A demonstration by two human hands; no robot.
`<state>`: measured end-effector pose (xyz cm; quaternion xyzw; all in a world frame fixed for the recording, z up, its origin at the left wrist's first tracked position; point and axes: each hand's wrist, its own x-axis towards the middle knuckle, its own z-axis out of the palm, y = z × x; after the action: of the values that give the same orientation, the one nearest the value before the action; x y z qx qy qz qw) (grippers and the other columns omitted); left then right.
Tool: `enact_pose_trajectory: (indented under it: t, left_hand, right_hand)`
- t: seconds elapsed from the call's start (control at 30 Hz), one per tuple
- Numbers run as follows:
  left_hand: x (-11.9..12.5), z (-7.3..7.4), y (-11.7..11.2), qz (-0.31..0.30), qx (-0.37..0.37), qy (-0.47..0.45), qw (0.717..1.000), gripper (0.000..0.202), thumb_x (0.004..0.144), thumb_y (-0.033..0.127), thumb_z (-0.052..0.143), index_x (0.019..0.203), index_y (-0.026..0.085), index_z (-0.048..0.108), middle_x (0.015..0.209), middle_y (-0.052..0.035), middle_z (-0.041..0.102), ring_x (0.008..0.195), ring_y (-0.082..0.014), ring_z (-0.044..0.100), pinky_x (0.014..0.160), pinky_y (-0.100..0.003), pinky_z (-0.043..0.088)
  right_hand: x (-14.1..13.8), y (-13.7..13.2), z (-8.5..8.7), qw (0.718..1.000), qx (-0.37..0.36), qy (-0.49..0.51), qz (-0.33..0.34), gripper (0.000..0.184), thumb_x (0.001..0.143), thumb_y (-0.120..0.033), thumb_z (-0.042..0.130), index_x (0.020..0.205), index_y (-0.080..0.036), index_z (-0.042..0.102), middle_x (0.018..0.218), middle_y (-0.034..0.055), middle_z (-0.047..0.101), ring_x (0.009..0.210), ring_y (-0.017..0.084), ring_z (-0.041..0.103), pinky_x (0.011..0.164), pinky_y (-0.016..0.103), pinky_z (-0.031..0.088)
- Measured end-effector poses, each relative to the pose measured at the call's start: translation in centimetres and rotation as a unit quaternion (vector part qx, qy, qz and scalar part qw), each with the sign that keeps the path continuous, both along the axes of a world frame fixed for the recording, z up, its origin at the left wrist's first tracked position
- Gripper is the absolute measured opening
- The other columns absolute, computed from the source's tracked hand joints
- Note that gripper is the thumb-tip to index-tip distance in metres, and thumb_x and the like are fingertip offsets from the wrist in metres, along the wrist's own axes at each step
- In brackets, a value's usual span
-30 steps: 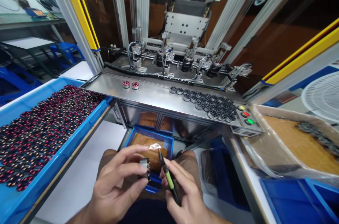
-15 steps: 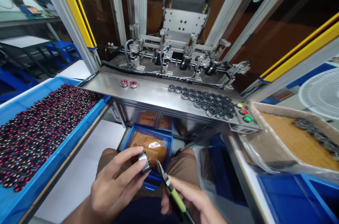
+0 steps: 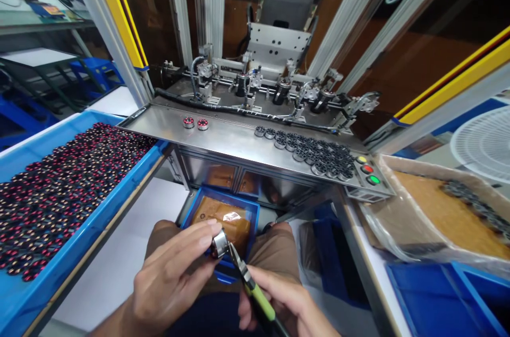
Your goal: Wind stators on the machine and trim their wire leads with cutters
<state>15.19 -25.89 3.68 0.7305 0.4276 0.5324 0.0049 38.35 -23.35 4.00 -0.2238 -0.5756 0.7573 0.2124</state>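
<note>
Between the fingers and thumb of my left hand point(image 3: 175, 268) is a round metal motor part point(image 3: 220, 244), with a silvery side wall. My right hand point(image 3: 282, 300) is wrapped round the green-and-black handles of a pair of pliers or cutters point(image 3: 255, 290). The pointed jaws reach up to the right edge of the motor part; whether they touch it I cannot tell. Both hands are above my lap. Below and behind them a blue bin point(image 3: 257, 215) holds a brown plastic-wrapped package point(image 3: 217, 215).
Two red-topped rings point(image 3: 202, 124) and several dark rings point(image 3: 311, 151) sit on the metal ledge point(image 3: 235, 140) before a machine point(image 3: 279, 60). A blue tray point(image 3: 99, 199) of red-and-black parts is at left. Push buttons point(image 3: 367, 169) and a plastic-lined box point(image 3: 422, 220) are at right.
The tool's jaws have moved up and left to the motor part. My left hand has turned the part slightly and shifted it a little upward.
</note>
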Motion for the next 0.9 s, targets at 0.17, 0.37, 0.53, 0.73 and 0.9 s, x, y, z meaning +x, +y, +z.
enact_pose_trajectory:
  t: [0.17, 0.37, 0.53, 0.73, 0.9]
  left_hand:
    - [-0.1, 0.2, 0.1, -0.009, 0.005, -0.008, 1.000, 0.066, 0.075, -0.008, 0.066, 0.134, 0.017, 0.052, 0.112, -0.0113, 0.076, 0.108, -0.0168, 0.070, 0.098, -0.027, 0.055]
    - [-0.1, 0.1, 0.0, 0.001, 0.008, 0.002, 1.000, 0.067, 0.072, -0.010, 0.067, 0.133, 0.015, 0.052, 0.111, -0.0118, 0.075, 0.109, -0.0170, 0.069, 0.099, -0.028, 0.055]
    - [-0.2, -0.2, 0.0, 0.004, 0.002, 0.012, 1.000, 0.068, 0.072, -0.009, 0.069, 0.134, 0.013, 0.050, 0.111, -0.0129, 0.075, 0.110, -0.0182, 0.069, 0.099, -0.030, 0.055]
    - [-0.3, -0.9, 0.0, 0.004, 0.002, 0.025, 1.000, 0.071, 0.073, -0.010, 0.068, 0.136, 0.015, 0.047, 0.113, -0.0117, 0.073, 0.112, -0.0186, 0.067, 0.102, -0.031, 0.054]
    - [-0.9, -2.2, -0.4, 0.030, -0.014, 0.069, 0.997, 0.064, 0.076, -0.005, 0.068, 0.132, 0.024, 0.054, 0.124, -0.0081, 0.068, 0.113, -0.0205, 0.067, 0.097, -0.031, 0.058]
  right_hand:
    - [-0.1, -0.2, -0.4, 1.000, 0.016, -0.009, -0.010, 0.064, 0.085, -0.051, 0.064, 0.141, -0.026, 0.048, 0.097, 0.0086, 0.060, 0.081, 0.019, 0.061, 0.075, 0.037, 0.050]
    - [-0.1, 0.1, -0.5, 0.998, 0.045, -0.035, -0.017, 0.066, 0.083, -0.046, 0.065, 0.142, -0.023, 0.047, 0.093, 0.0088, 0.060, 0.077, 0.017, 0.060, 0.069, 0.034, 0.051]
    - [-0.6, 0.3, 0.0, 0.995, 0.072, -0.061, -0.015, 0.059, 0.081, -0.027, 0.061, 0.139, -0.021, 0.051, 0.082, 0.0040, 0.058, 0.066, 0.013, 0.054, 0.062, 0.028, 0.048]
    - [-0.3, 0.5, 0.4, 0.989, 0.102, -0.092, -0.062, 0.055, 0.081, -0.019, 0.059, 0.136, -0.020, 0.055, 0.077, 0.0019, 0.058, 0.064, 0.011, 0.052, 0.060, 0.024, 0.046]
    - [1.2, 0.3, -0.7, 0.993, 0.050, -0.018, -0.105, 0.062, 0.084, -0.018, 0.061, 0.143, -0.031, 0.045, 0.108, 0.0081, 0.063, 0.092, 0.019, 0.064, 0.085, 0.037, 0.051]
